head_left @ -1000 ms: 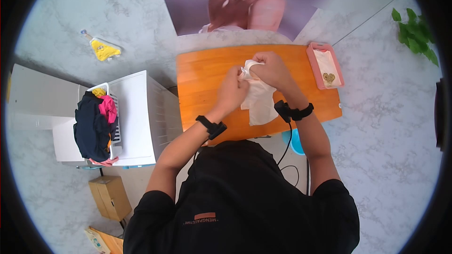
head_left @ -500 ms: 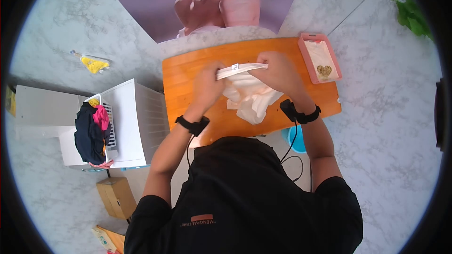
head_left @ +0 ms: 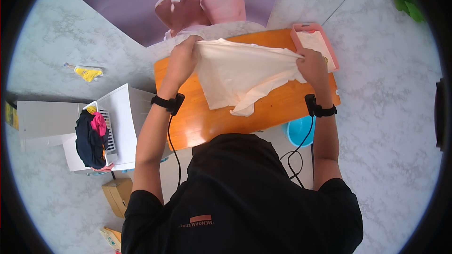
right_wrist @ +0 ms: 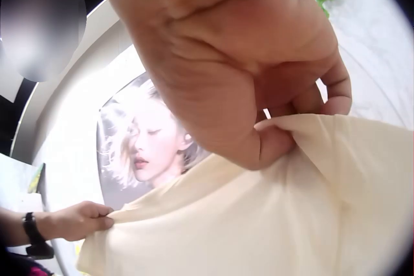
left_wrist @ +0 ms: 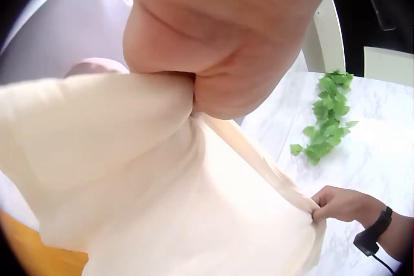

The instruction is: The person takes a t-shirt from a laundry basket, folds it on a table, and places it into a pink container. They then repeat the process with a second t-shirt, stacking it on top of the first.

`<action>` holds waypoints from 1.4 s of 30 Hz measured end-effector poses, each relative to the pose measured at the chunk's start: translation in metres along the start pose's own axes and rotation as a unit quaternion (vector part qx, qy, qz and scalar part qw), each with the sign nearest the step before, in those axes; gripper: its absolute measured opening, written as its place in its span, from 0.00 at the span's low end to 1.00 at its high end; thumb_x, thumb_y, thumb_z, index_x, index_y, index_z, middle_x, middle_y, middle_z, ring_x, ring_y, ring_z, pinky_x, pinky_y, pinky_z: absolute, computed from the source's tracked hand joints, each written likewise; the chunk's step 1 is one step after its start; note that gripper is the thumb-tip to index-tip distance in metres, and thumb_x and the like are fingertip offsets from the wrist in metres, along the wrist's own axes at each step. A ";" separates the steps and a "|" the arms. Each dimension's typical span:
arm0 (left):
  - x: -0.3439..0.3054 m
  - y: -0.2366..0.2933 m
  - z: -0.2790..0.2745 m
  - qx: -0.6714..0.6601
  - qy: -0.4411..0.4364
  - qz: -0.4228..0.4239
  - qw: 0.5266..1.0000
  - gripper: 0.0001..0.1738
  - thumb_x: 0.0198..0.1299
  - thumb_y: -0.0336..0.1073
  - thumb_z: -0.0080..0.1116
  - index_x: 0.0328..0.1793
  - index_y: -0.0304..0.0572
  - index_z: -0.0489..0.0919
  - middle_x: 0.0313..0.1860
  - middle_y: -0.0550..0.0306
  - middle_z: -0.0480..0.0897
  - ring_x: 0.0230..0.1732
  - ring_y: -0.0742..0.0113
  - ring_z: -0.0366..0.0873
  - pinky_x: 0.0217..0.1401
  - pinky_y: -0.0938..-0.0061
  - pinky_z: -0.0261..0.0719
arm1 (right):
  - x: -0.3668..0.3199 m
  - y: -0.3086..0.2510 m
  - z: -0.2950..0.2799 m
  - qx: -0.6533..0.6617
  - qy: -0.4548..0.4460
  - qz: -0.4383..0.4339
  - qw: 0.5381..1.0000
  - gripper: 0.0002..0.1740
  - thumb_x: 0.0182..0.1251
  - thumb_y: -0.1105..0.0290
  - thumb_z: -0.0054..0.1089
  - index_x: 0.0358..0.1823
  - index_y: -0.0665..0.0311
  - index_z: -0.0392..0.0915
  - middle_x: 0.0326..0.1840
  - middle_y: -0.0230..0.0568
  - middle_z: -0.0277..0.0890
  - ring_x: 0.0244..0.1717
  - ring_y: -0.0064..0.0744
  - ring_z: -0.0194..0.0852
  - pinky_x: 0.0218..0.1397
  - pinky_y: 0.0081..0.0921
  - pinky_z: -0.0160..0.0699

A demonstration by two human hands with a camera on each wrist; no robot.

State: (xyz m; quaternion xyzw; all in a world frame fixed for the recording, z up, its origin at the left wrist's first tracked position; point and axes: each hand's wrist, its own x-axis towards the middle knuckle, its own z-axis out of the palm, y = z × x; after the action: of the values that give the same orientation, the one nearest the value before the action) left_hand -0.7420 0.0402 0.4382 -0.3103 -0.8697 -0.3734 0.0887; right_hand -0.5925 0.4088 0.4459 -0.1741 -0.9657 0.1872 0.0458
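Observation:
A cream T-shirt [head_left: 235, 68] is stretched between the two hands above the wooden table [head_left: 188, 122], its upper edge drawn nearly straight. My left hand [head_left: 183, 59] grips one upper corner. At the opposite corner, my right hand [head_left: 314, 66] pinches the fabric between thumb and fingers. In the left wrist view, a sleeve-like flap of the T-shirt [left_wrist: 97, 127] hangs out past the left hand [left_wrist: 220, 36]. Cloth also spreads beyond the right hand [right_wrist: 246, 82] in the right wrist view. The lower part hangs loose, with a crumpled fold near the table's front.
A pink tray [head_left: 333, 49] with pale cloth stands at the table's back right corner, close to the right hand. On the left, a white basket [head_left: 111, 136] of dark and pink clothes sits on a white cabinet [head_left: 123, 113]. A blue bucket [head_left: 299, 131] stands below the table.
The hands have moved from close together to wide apart, left hand leftward and right hand rightward. The bunched T-shirt has opened out between them. The head view has shifted slightly.

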 end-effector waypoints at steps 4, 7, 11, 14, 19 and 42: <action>0.003 0.032 0.023 0.032 -0.086 0.049 0.995 0.09 0.70 0.24 0.55 0.54 0.38 0.80 0.40 0.32 0.86 0.46 0.32 0.85 0.48 0.44 0.81 | 0.013 0.058 -0.015 -0.081 0.174 0.000 0.982 0.15 0.66 0.72 0.56 0.48 0.56 0.90 0.51 0.46 0.86 0.54 0.52 0.85 0.53 0.49 0.84; -0.005 0.064 0.042 -0.031 -0.144 0.074 0.986 0.08 0.75 0.29 0.57 0.55 0.37 0.80 0.37 0.35 0.85 0.39 0.33 0.84 0.42 0.48 0.80 | 0.035 0.058 -0.058 -0.183 0.268 0.030 0.946 0.14 0.68 0.70 0.57 0.48 0.50 0.91 0.48 0.45 0.84 0.53 0.53 0.85 0.50 0.50 0.84; -0.029 0.100 0.044 -0.113 -0.154 0.054 0.980 0.08 0.77 0.33 0.57 0.54 0.37 0.80 0.35 0.35 0.84 0.38 0.33 0.84 0.40 0.51 0.79 | 0.082 0.022 -0.102 -0.110 0.325 0.004 0.939 0.18 0.69 0.69 0.55 0.52 0.44 0.91 0.46 0.47 0.88 0.48 0.56 0.87 0.48 0.50 0.85; -0.053 0.101 0.033 -0.188 -0.218 -0.064 0.956 0.08 0.78 0.32 0.56 0.57 0.38 0.77 0.40 0.32 0.83 0.42 0.30 0.81 0.45 0.54 0.80 | 0.110 -0.031 -0.081 -0.060 0.298 -0.067 0.950 0.21 0.68 0.70 0.54 0.56 0.45 0.89 0.47 0.49 0.90 0.45 0.58 0.87 0.49 0.50 0.85; -0.130 0.032 0.057 -0.326 -0.238 -0.276 0.872 0.18 0.77 0.26 0.52 0.70 0.35 0.76 0.54 0.45 0.84 0.56 0.58 0.81 0.63 0.65 0.77 | 0.139 -0.090 0.070 -0.009 0.173 -0.165 0.971 0.19 0.67 0.70 0.56 0.56 0.50 0.88 0.52 0.42 0.89 0.55 0.52 0.86 0.57 0.47 0.84; -0.316 -0.187 0.082 0.138 -0.064 -0.276 0.949 0.29 0.68 0.30 0.59 0.75 0.29 0.70 0.75 0.31 0.70 0.76 0.30 0.66 0.80 0.46 0.66 | -0.103 0.002 0.341 0.121 -0.021 -0.080 0.989 0.20 0.67 0.81 0.58 0.60 0.63 0.82 0.66 0.50 0.79 0.69 0.57 0.74 0.74 0.47 0.74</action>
State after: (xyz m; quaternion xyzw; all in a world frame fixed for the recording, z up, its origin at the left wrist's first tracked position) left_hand -0.5988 -0.1502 0.1475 -0.0662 -0.9682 -0.2392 -0.0318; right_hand -0.5477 0.2561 0.1270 -0.0858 -0.9475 0.3021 0.0606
